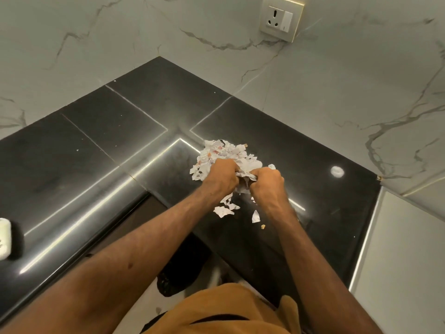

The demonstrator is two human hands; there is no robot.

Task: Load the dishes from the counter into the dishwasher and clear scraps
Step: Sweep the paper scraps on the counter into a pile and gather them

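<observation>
A heap of torn white paper scraps [224, 151] lies on the black stone counter [101, 141], near its inner corner. My left hand [222, 175] and my right hand [266, 183] are both closed around a crumpled bunch of the scraps, knuckles up, almost touching each other. Loose pieces [224, 210] lie just below my hands, and one more scrap [255, 216] sits to the right with a small brown crumb [263, 227] beside it. No dishes or dishwasher are in view.
Marble walls close the counter's far sides, with a power socket [280, 19] on the right wall. A white object [4, 238] sits at the left edge of the counter. A dark bag-like shape [183, 266] lies on the floor below the counter edge.
</observation>
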